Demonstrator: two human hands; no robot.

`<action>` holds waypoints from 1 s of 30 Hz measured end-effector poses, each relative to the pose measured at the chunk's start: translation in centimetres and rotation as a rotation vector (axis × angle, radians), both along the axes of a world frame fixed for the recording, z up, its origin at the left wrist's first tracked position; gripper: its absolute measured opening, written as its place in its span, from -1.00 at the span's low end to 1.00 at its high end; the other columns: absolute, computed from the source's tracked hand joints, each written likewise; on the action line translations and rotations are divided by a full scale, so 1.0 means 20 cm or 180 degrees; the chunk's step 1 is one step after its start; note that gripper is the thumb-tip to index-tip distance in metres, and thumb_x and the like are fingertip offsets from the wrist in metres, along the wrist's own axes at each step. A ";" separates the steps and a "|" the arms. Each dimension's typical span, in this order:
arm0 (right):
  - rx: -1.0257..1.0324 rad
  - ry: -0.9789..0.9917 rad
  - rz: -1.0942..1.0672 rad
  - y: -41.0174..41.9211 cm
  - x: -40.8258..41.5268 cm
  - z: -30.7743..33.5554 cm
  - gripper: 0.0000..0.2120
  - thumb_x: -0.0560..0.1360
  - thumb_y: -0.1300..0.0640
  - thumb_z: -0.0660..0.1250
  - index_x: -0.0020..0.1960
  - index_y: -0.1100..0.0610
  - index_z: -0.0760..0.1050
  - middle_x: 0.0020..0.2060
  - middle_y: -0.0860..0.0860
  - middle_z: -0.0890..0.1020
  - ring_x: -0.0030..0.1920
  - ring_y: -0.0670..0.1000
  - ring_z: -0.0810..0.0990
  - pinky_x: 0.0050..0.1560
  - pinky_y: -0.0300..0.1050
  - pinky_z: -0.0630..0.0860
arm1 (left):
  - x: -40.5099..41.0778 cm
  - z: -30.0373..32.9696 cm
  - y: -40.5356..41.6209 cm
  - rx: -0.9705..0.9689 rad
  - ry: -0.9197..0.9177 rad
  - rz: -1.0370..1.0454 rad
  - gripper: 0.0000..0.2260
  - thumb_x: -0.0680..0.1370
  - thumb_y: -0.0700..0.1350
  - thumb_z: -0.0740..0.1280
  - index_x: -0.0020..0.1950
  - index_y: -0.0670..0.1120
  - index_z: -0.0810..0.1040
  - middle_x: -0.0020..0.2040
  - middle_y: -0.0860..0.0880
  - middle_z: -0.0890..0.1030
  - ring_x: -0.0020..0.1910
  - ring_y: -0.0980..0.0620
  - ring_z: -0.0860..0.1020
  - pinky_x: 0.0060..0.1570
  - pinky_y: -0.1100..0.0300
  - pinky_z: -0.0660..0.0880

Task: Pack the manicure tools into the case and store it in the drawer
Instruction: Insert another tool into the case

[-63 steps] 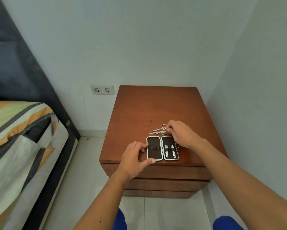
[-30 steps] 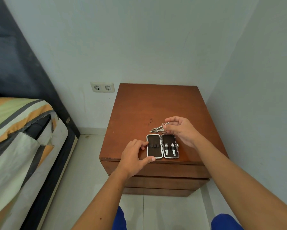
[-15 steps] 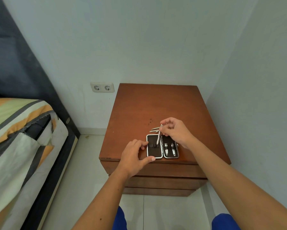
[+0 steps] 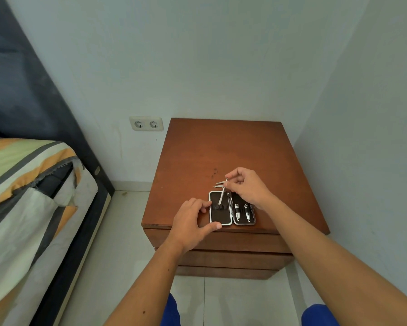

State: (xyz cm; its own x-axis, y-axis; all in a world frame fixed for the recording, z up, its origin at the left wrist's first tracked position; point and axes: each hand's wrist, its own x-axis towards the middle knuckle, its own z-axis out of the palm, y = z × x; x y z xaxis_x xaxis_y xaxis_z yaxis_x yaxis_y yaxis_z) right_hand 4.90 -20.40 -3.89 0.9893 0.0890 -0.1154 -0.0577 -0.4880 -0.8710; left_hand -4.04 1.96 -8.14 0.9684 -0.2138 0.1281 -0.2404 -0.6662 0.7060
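Near the front edge of the wooden tabletop (image 4: 226,147), the manicure case (image 4: 231,209) lies open flat, both halves facing up. Left hand (image 4: 191,225) rests at the case's left side: thumb tip touches the front-left corner, index tip touches the left rim further back, other fingers curled loosely, so it's bracing the case rather than gripping it. Right hand (image 4: 250,188) hovers above the back of the case, w/ fingers (image 4: 230,176) pinched on the top end of a thin metal tool (image 4: 222,192). Tool hangs tilted, tip pointing down & toward the person, reaching the elastic loops in the case's left half; can't tell if the tip is actually in a loop yet. Right half of the case, just below the right wrist, holds two small silver tools (image 4: 242,211) strapped side by side. Just left of the right fingers, behind the case, two more loose silver tools (image 4: 219,184) lie on the wood, partly hidden by the held tool; exact type too small to tell. Below the hands, the nightstand's drawer fronts (image 4: 233,241) appear closed. Far left of the left hand: a bed (image 4: 28,184) w/ striped bedding, & a double wall socket (image 4: 146,123) on the wall beyond it.
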 end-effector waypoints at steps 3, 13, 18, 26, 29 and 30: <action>-0.0022 0.0017 -0.0011 0.00 0.00 0.00 -0.84 0.51 0.09 0.56 0.03 -0.05 0.63 -0.15 -0.06 0.77 -0.06 -0.04 0.74 0.13 0.00 0.62 | 0.00 0.00 0.00 0.0006 0.0013 -0.0003 -0.45 0.43 0.27 0.53 0.33 0.12 0.51 0.10 0.22 0.49 0.12 0.29 0.41 0.03 0.30 0.45; -0.1199 -0.0472 0.0874 0.03 -0.07 0.01 -0.76 0.49 0.04 0.55 0.14 -0.03 0.65 -0.07 -0.11 0.59 -0.20 -0.17 0.56 -0.04 -0.16 0.52 | 0.00 -0.01 0.00 -0.0005 0.0009 -0.0008 -0.45 0.42 0.27 0.53 0.33 0.12 0.51 0.07 0.23 0.48 0.11 0.27 0.42 0.04 0.29 0.44; -0.1700 -0.0430 0.1354 0.01 -0.14 0.03 -0.34 0.45 -0.15 0.54 0.48 0.02 0.48 0.16 -0.11 0.41 -0.04 -0.19 0.47 0.15 -0.14 0.50 | 0.01 -0.02 0.00 -0.0007 -0.0006 -0.0011 -0.46 0.42 0.27 0.53 0.33 0.12 0.51 0.06 0.26 0.47 0.10 0.28 0.42 0.02 0.29 0.43; -0.1405 -0.0455 0.1336 -0.03 -0.21 0.01 -0.32 0.41 -0.20 0.56 0.45 0.00 0.52 0.15 -0.15 0.42 0.03 -0.18 0.49 0.10 -0.23 0.43 | 0.01 -0.03 0.00 0.0006 0.0025 0.0005 -0.45 0.41 0.30 0.52 0.32 0.16 0.50 0.07 0.29 0.46 0.11 0.28 0.42 0.04 0.25 0.49; -0.1143 -0.0705 0.0807 -0.06 -0.17 0.00 -0.64 0.49 -0.12 0.53 0.25 -0.08 0.64 0.05 -0.19 0.52 -0.06 -0.22 0.52 -0.03 -0.34 0.39 | 0.01 -0.03 0.00 -0.0015 0.0009 -0.0001 -0.46 0.41 0.29 0.52 0.32 0.16 0.50 0.07 0.29 0.46 0.10 0.28 0.42 0.04 0.26 0.48; -0.1113 -0.0785 0.0595 -0.07 -0.15 0.01 -0.76 0.52 -0.07 0.51 0.17 -0.08 0.68 0.01 -0.20 0.54 -0.09 -0.23 0.53 -0.06 -0.36 0.39 | 0.01 -0.03 0.00 -0.0018 0.0009 -0.0001 -0.45 0.41 0.29 0.52 0.33 0.15 0.50 0.07 0.29 0.47 0.10 0.28 0.42 0.04 0.26 0.48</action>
State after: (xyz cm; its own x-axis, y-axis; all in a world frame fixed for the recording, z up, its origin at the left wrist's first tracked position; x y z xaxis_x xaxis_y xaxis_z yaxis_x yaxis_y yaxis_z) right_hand 1.88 -21.71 -3.76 0.9617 0.2659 0.0664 0.2472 -0.7370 -0.6290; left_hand -3.84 1.95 -8.68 0.9687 -0.2135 0.1267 -0.2388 -0.6620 0.7104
